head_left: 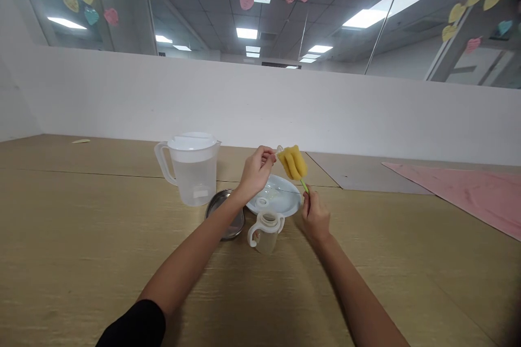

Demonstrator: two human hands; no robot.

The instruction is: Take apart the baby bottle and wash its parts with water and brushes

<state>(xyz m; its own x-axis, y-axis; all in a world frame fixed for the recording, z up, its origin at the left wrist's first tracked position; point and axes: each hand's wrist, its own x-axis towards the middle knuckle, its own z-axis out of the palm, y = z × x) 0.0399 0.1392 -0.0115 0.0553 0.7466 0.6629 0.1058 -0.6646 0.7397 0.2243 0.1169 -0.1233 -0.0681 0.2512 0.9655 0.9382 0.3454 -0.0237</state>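
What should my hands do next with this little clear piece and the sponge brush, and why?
Probably push the yellow sponge head against the small clear piece and twist. The left hand pinches that piece right at the sponge's tip, the right hand grips the green handle, both raised over the white plate.

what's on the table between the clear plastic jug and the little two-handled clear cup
In the head view, a round metal dish lies between the clear plastic jug and the small handled clear cup, partly hidden by the left forearm.

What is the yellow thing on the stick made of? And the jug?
The yellow brush head looks like soft sponge foam: matte, lumpy, held up by the right hand on a green stick. The jug looks like frosted, see-through plastic with a white lid.
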